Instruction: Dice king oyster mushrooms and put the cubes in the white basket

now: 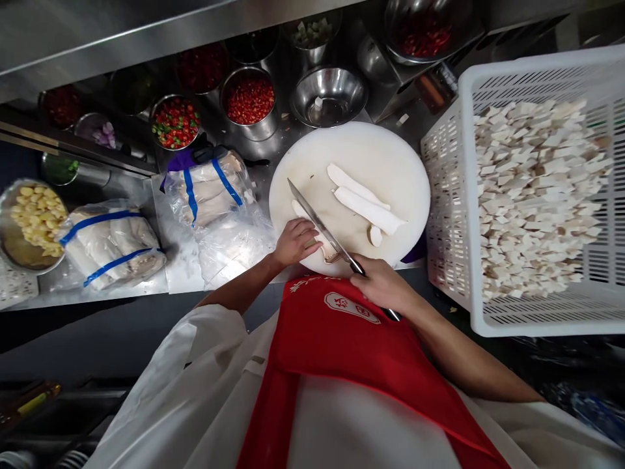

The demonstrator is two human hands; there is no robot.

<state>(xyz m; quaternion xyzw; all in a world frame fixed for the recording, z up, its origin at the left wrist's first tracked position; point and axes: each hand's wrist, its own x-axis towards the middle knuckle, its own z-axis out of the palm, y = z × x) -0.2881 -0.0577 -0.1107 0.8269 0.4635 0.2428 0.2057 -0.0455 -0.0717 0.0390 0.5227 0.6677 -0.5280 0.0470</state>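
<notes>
My right hand (381, 283) is wrapped round the black handle of a long knife (319, 225). Its blade slants up and left over a king oyster mushroom (328, 247) at the near left of the round white cutting board (410, 163). Bent over that mushroom from the left, my left hand (297, 241) holds it against the board with its fingertips close to the blade. Farther right on the board lie two long pale mushroom slices (368, 210) and a small cut-off piece (375, 236). The knife hides part of the held mushroom.
To the right stands a white plastic basket (452, 195) of cut mushroom chunks (541, 195). Taped bags of mushrooms (114, 244) lie left. Behind the board are a steel bowl (329, 98) and pots of chopped red chillies (250, 101). A steel shelf edge (146, 39) hangs above.
</notes>
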